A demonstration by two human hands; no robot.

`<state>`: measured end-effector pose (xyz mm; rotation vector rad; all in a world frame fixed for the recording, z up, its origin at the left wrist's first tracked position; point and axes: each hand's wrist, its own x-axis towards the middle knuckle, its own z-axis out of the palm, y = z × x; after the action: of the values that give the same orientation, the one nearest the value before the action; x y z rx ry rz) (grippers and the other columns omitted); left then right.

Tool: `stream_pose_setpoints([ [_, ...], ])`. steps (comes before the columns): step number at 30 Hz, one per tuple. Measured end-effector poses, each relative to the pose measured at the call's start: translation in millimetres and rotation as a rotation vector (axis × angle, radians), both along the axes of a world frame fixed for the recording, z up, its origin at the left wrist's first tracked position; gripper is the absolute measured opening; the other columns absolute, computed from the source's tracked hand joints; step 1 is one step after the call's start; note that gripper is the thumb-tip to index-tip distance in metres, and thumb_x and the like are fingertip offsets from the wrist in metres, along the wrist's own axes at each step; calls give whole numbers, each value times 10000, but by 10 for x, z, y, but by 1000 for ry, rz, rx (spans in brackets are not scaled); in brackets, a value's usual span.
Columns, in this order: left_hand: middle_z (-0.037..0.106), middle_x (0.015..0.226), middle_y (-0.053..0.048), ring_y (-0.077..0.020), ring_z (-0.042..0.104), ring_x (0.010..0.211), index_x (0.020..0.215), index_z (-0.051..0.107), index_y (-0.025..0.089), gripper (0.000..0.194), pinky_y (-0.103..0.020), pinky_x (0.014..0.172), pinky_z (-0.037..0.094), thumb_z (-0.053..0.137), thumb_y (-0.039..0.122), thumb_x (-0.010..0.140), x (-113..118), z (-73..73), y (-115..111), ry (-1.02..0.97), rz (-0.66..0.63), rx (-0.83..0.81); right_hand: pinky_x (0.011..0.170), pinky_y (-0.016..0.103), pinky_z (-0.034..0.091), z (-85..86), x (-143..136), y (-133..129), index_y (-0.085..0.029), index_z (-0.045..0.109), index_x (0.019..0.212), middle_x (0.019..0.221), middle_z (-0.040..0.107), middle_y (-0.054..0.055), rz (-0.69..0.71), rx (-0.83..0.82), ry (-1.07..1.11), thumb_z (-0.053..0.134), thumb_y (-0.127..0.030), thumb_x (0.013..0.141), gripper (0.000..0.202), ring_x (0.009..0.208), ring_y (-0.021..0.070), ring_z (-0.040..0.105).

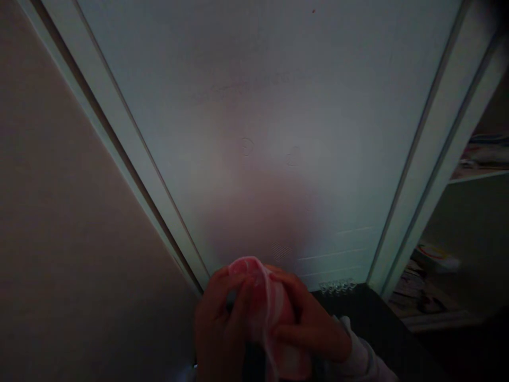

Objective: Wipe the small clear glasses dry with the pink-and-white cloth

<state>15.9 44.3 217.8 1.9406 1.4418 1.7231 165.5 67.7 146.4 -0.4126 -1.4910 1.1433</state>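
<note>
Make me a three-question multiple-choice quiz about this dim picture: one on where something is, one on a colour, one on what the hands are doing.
1. Where are the shelves with stacked papers?
A. Far left
B. Far right
C. Centre top

2. What colour is the cloth?
A. Pink and white
B. Blue
C. Black

3. How do the hands meet the cloth?
A. Both grip it
B. Only one touches it
C. Neither touches it

Answers:
1 B: the shelves show beyond the white door at the right edge.
2 A: the cloth looks pink with pale stripes.
3 A: the left hand and right hand both close on it.
</note>
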Motion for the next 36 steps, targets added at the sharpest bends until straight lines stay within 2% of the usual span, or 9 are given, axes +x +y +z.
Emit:
stream_pose_setpoints([
  [4,709,856,-18,-169,662,774,791,705,238,107,-274,691,554,598,236,796,24,6,-14,54,-80,-16,896,379,441,43,-44,24,-293,693,947,1064,665,45,-266,39,7,716,-197,717,250,1000,237,591],
  [6,699,871,-27,-171,657,778,796,700,229,98,-277,700,554,603,239,799,30,3,-25,68,-87,-20,812,350,467,60,-58,22,-280,713,836,965,686,41,-312,45,11,698,-217,738,117,886,220,617],
  [9,685,872,-35,-173,653,780,772,693,224,104,-275,694,553,597,240,808,32,-10,-35,104,-107,-10,799,345,460,74,-58,15,-256,710,761,961,684,51,-292,0,41,672,-268,770,40,876,218,619],
  [12,661,1009,-61,-190,647,847,762,701,233,119,-301,725,553,593,240,811,27,-34,-29,179,-109,24,826,342,451,104,-35,14,-220,685,693,1002,678,57,-254,-191,191,660,-364,776,168,920,222,608],
  [17,607,1158,-78,-247,581,1032,756,705,250,143,-416,879,502,580,244,826,20,-60,8,351,-160,100,666,305,488,220,26,-14,-205,691,795,778,700,26,-36,-497,423,689,-426,731,229,685,182,624],
  [24,621,1125,-86,-249,559,1056,788,703,253,160,-425,867,512,559,271,853,-5,-69,34,410,-234,166,819,317,461,210,77,-18,-201,729,692,856,720,50,22,-322,322,535,-444,844,346,842,202,630],
  [27,627,1137,-78,-258,522,1104,757,706,258,167,-435,867,513,568,277,849,-20,-76,36,456,-239,204,805,311,471,197,84,-44,-249,729,872,894,716,27,25,-327,211,622,-397,801,195,850,194,631],
  [31,647,1071,-74,-249,508,1107,774,707,257,159,-407,848,527,569,272,850,-28,-99,42,441,-252,247,815,316,463,229,71,-100,-265,671,1048,961,691,38,-5,-233,16,558,-391,854,257,906,199,612],
  [36,663,1023,-66,-231,529,1096,803,705,257,116,-354,831,544,597,227,832,-28,-108,35,487,-320,257,681,282,454,220,82,-114,-200,682,893,777,643,35,-49,-125,-95,433,-462,901,361,723,171,568],
])
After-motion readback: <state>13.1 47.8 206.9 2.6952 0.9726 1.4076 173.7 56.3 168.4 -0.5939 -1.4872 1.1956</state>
